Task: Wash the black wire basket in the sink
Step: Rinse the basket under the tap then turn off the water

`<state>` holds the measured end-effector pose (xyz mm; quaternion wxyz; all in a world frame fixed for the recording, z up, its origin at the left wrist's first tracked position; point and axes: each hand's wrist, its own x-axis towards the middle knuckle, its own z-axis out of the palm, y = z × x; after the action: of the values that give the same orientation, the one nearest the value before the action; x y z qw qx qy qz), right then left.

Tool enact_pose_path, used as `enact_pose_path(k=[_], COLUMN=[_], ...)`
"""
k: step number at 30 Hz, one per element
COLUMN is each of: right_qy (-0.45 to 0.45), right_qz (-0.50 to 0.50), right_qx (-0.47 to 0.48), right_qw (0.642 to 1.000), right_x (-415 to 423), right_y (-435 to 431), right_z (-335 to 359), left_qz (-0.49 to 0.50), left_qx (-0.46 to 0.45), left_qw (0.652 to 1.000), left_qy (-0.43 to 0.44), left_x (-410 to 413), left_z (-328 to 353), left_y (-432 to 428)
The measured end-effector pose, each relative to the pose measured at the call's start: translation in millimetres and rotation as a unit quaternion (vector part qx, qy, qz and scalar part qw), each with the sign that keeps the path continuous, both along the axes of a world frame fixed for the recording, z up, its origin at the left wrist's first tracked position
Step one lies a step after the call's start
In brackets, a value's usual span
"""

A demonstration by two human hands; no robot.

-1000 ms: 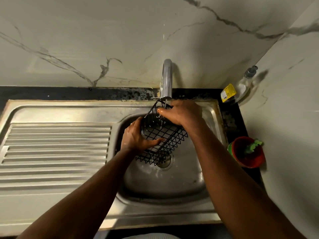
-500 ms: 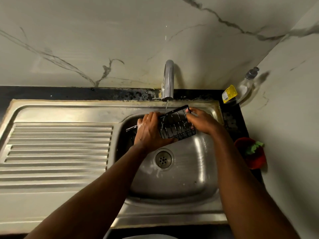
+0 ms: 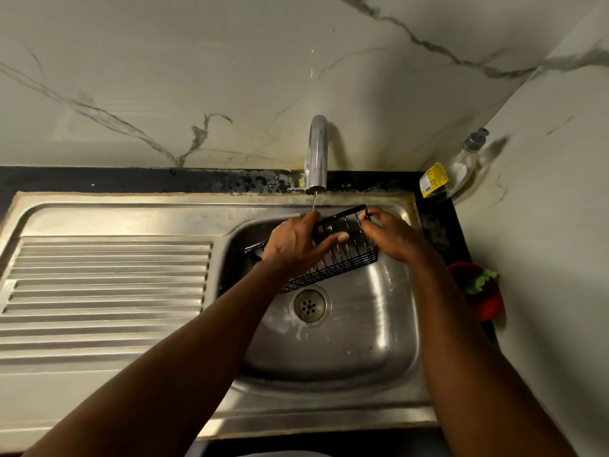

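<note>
Both hands hold the black wire basket under the tap, above the sink bowl.

The black wire basket (image 3: 349,260) is tilted, its right end higher, and hangs above the drain (image 3: 309,305) of the steel sink (image 3: 382,328). The left hand (image 3: 296,244) grips its upper rim, fingers curled over the wire and thumb laid across the side. The right hand (image 3: 392,237) pinches the right end. A thin stream from the tap (image 3: 317,150) falls beside the left hand's fingers. On the bench to the right stand a soap bottle (image 3: 461,163) and a red bowl (image 3: 484,303).
</note>
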<state>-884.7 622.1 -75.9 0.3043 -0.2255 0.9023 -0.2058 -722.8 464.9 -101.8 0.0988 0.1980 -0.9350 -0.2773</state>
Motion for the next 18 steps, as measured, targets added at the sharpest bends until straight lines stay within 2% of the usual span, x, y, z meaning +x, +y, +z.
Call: enact_pose_path(k=[4, 7, 10, 13, 15, 18], right_qy=[-0.007, -0.025, -0.041, -0.014, -0.08, -0.275], right_qz=[0.028, 0.016, -0.028, -0.145, -0.219, -0.243], right_qx=[-0.064, -0.138, -0.213, -0.278, -0.277, -0.254], right_qw=[0.998, 0.99, 0.976, 0.95, 0.932, 0.895], right_x=[12.7, 16.8, 16.8, 22.1, 33.5, 52.2], right_y=[-13.5, -21.0, -27.0, -34.6, -38.8, -36.5], right_z=[1.9, 3.6, 2.3, -12.9, -26.8, -50.0], left_qz=[0.125, 0.191, 0.262, 0.309, 0.329, 0.34], left_qx=[0.043, 0.125, 0.246, 0.362, 0.432, 0.507], left_qw=[0.991, 0.973, 0.93, 0.874, 0.832, 0.782], left_qy=[0.013, 0.038, 0.069, 0.093, 0.114, 0.128], left_x=[5.0, 14.5, 25.1, 32.7, 35.9, 43.4], left_z=[1.1, -3.1, -9.6, -17.2, -24.6, -38.5], left_y=[-11.2, -17.9, -22.0, -23.4, -23.0, -22.1])
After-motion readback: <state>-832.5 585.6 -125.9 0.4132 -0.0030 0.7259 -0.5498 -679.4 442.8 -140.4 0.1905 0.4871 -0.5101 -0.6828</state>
